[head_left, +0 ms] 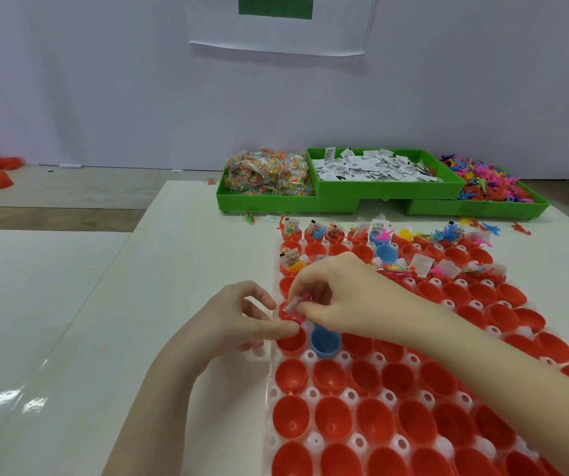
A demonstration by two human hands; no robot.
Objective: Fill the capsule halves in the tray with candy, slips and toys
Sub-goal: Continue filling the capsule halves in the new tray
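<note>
Pinched between thumb and fingertips of the right hand (pixel 338 297): a small pink plastic toy with a folded white paper slip (pixel 296 303), held just above a red capsule half at the left edge of the clear plastic tray (pixel 269 400). Left hand (pixel 242 321) loosely curled, gripping nothing, thumb tip resting against the rim of the red plastic capsule half (pixel 291 341) beside a blue capsule half (pixel 325 342). Nearer rows empty; far rows already filled. Beyond, green plastic bins (pixel 379 190) of candy bags (pixel 269 175), slips and toys. Risk, probably: slip springing out on release, or a bumped half tipping in its socket.
</note>
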